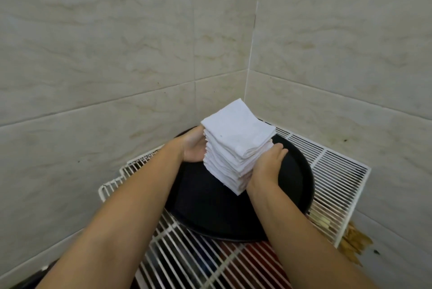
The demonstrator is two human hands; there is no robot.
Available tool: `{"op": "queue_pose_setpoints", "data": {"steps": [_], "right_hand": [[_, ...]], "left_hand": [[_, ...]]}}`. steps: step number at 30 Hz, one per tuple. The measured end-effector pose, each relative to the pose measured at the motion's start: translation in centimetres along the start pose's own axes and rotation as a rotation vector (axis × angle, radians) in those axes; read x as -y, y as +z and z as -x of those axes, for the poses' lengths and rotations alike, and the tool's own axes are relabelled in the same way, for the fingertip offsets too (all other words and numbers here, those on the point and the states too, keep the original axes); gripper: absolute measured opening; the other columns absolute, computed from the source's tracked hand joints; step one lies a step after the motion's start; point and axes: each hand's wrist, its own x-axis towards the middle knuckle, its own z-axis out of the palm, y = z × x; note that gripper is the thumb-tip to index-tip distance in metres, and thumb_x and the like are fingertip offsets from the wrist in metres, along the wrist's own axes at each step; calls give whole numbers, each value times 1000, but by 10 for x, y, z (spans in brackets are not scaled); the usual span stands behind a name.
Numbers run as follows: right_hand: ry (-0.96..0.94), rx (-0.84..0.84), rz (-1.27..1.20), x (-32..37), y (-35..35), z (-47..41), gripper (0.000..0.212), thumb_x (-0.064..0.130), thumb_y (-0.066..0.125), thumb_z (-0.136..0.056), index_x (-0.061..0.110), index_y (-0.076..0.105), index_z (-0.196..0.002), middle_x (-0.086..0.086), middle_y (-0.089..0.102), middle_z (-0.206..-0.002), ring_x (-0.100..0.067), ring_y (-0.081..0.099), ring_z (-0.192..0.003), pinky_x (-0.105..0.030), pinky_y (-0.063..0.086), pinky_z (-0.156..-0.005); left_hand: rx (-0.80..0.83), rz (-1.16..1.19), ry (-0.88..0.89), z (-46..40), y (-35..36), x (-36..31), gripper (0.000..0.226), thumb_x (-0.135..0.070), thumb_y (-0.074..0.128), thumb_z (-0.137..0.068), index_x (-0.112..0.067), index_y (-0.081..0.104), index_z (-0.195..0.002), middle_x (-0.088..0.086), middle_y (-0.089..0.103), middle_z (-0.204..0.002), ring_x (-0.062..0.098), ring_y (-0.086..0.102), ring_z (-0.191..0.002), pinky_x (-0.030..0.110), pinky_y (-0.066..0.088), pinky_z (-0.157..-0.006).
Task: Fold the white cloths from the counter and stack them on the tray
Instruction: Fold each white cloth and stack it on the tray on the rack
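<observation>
A tall stack of folded white cloths stands on a round black tray, which rests on white wire racks in a tiled wall corner. The left hand lies flat against the stack's left side, fingers straight. The right hand presses its right side, fingers hidden behind the cloths, so that grip cannot be told.

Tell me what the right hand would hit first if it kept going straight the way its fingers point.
The right hand lies along the stack of folded white cloths, fingers pointing toward the far corner. Going on, it would probably pass over the black tray rim and meet the tiled wall; depth is unclear.
</observation>
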Motion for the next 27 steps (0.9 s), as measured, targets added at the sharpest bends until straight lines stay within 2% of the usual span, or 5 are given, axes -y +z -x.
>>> {"op": "queue_pose_setpoints", "data": {"steps": [15,20,23,25,27], "right_hand": [[28,70,131,6,10,11,55,36,14,-101,20,4,-153,-2,10,-160,-24,9,-148,-47,7,-120],[160,342,78,53,-33,-37,41,41,23,-101,19,50,-123,1,49,-132,-20,56,-107,-31,47,-91],[158,592,176,87,-38,-83,49,40,21,-99,22,36,-143,2,30,-153,-17,28,-141,-36,17,-116],[214,792,288,86,-27,-105,56,49,16,-99,24,24,-149,1,20,-158,-17,12,-147,-41,6,-118],[275,984,401,78,-14,-116,63,60,15,-96,28,29,-148,2,28,-156,-18,22,-145,-41,14,-118]], "left_hand": [[-160,-52,4,14,14,-2,48,-43,39,-98,-12,73,-89,9,69,-106,21,68,-91,30,54,-75],[-347,80,102,26,25,11,56,-58,25,-96,-18,59,-116,7,70,-101,15,67,-89,28,47,-83],[-615,243,180,45,37,32,73,-60,15,-96,-8,21,-148,7,35,-152,15,34,-140,31,24,-115],[-723,334,238,54,56,45,76,-61,17,-95,-10,8,-151,3,9,-160,15,9,-147,34,7,-120],[-799,357,287,53,81,51,74,-61,18,-96,-12,13,-151,0,14,-159,15,13,-147,32,11,-118]]}}
